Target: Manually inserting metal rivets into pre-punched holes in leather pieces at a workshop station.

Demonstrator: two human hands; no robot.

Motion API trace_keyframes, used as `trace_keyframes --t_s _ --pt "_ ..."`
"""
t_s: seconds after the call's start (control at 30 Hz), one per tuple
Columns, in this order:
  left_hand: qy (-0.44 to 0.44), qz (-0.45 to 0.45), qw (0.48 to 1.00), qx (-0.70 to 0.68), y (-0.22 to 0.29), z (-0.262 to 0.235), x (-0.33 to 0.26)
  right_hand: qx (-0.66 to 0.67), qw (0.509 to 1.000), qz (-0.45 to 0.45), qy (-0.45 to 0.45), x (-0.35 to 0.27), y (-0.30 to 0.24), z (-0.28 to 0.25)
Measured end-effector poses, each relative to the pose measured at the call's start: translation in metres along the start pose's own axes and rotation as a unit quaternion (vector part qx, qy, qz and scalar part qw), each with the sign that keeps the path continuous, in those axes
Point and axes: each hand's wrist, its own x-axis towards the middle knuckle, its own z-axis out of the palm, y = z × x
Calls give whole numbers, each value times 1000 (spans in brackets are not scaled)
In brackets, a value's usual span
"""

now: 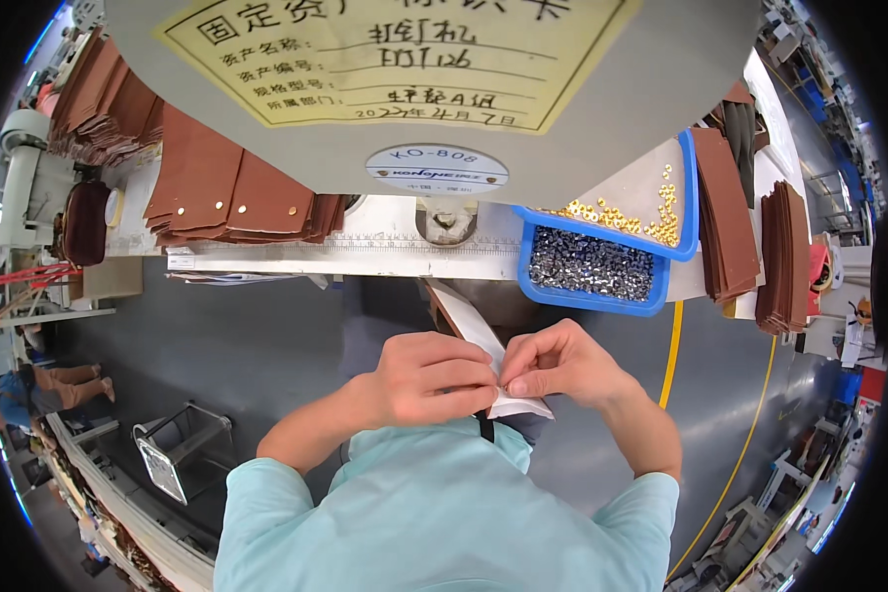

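Observation:
A long brown leather strip (469, 318) with a pale, whitish inner face lies slantwise in front of my body, below the bench edge. My left hand (432, 380) is closed on it from the left, fingers curled over the piece. From the right, my right hand (559, 365) pinches with thumb and forefinger at the same spot, its fingertips touching those of the left. Whether a small part sits between the right fingertips is hidden. The strip's lower end shows beneath both hands.
A grey machine head (296, 148) overhangs the white bench (385, 259). Brown leather pieces with gold studs (232, 183) are stacked on the left; more brown stacks (725, 217) stand right. One blue tray (689, 197) holds gold fasteners, another blue tray (602, 304) dark metal ones.

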Motion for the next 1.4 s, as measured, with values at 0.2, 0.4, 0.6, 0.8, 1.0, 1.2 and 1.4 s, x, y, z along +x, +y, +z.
trace_keyframes --t_s 0.2,0.4,0.6,0.8,1.0,1.2,1.4 --pt "-8 22 999 35 3 -2 -1 101 991 75 -41 8 12 -8" --pt "-10 13 999 45 3 -2 -3 -50 996 25 70 2 5 9" --pt "-24 -15 998 52 0 -1 -4 -346 909 -192 130 -6 11 24" --pt "-36 -68 997 9 -1 -2 -6 -487 818 -268 147 -8 8 32" --pt "-49 -137 988 -54 6 -3 -1 -529 766 -341 133 -8 10 20" --pt "-76 -176 978 -78 14 3 4 -491 788 -338 155 -7 21 8" --pt "-87 -229 967 -65 22 1 8 -497 775 -362 146 -4 22 6"
